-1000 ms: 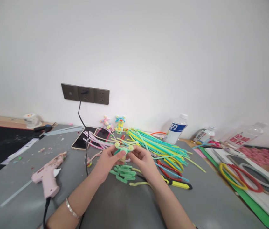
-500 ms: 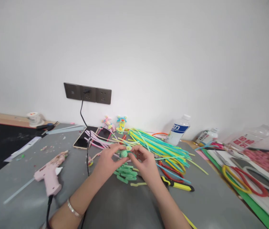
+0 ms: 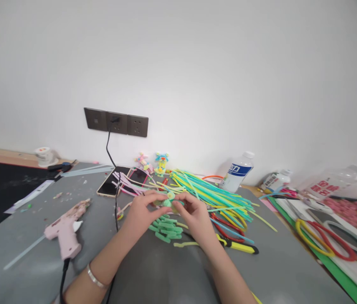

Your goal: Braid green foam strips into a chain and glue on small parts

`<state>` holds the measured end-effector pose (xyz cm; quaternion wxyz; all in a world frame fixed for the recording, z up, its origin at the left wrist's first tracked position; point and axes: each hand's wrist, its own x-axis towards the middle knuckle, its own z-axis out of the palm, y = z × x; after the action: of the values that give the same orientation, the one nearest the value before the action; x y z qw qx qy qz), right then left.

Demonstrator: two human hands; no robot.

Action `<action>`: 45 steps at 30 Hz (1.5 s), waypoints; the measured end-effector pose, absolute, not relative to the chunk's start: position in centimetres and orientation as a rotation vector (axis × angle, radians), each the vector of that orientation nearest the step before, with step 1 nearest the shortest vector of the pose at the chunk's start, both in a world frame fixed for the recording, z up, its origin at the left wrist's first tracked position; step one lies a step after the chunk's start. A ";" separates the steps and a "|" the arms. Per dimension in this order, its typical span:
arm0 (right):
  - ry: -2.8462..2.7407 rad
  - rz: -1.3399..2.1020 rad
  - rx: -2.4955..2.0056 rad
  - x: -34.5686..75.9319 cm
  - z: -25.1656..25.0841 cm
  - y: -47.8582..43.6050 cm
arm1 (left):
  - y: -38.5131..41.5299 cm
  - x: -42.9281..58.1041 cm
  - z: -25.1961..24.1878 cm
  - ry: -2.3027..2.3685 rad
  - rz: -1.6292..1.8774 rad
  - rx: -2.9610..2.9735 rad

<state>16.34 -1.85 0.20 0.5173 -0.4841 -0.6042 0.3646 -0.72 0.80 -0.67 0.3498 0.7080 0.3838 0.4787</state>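
Between the fingertips of both hands is a small light-green fuzzy figure point(image 3: 167, 202) with a paler round bit on top; fingers cover much of it. My left hand point(image 3: 145, 209) pinches it from the left, and my right hand point(image 3: 193, 211) grips it from the right. Just below them lies a pile of short green pipe-cleaner pieces point(image 3: 166, 229). A loose yellow-green pipe cleaner point(image 3: 186, 244) rests by my right wrist. Behind the hands spreads a bundle of long yellow and turquoise pipe cleaners point(image 3: 213, 192).
A pink hot glue gun point(image 3: 64, 230) lies at left, its cord running forward. Two small fuzzy figures point(image 3: 161, 164) stand by the wall near a phone point(image 3: 109, 185). At right are a yellow utility knife point(image 3: 240, 247), a bottle point(image 3: 237, 173) and scissors point(image 3: 314, 238).
The green figure has shifted slightly right and turned a little between my fingertips. Both hands keep hold of it. The things on the table have not moved.
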 end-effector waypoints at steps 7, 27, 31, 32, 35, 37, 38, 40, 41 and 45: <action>-1.394 1.046 -1.098 16.4 0.9 -1.9 | 0.7 -0.4 -0.5 0.962 1.168 1.510; -1.283 1.222 -0.999 16.8 1.0 -1.8 | 1.0 -0.5 -0.7 0.830 1.094 1.264; -1.261 1.307 -0.951 17.1 0.8 -1.8 | 0.8 -0.3 -0.1 0.774 1.066 1.179; -1.254 1.339 -0.932 17.2 0.7 -1.8 | 0.7 -0.3 0.1 0.749 1.058 1.159; -1.235 1.418 -0.880 17.4 0.2 -1.9 | 0.3 -0.2 0.4 0.684 1.055 1.100; -1.228 1.440 -0.868 17.5 0.0 -1.9 | 0.2 -0.1 0.5 0.663 1.056 1.076; -1.226 1.443 -0.867 17.5 0.0 -1.9 | 0.2 -0.2 0.5 0.661 1.053 1.072; -1.223 1.440 -0.867 17.4 0.0 -1.9 | 0.3 -0.2 0.4 0.665 1.042 1.075; -1.221 1.431 -0.871 17.4 0.0 -1.9 | 0.3 -0.2 0.3 0.672 1.039 1.081; -1.211 1.362 -0.934 17.0 0.5 -1.7 | 0.6 -0.1 0.2 0.754 1.065 1.150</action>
<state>17.00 -1.74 0.48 0.5198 -0.3897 -0.5050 0.5682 -0.13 0.64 0.24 0.6451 0.5051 0.3312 0.4680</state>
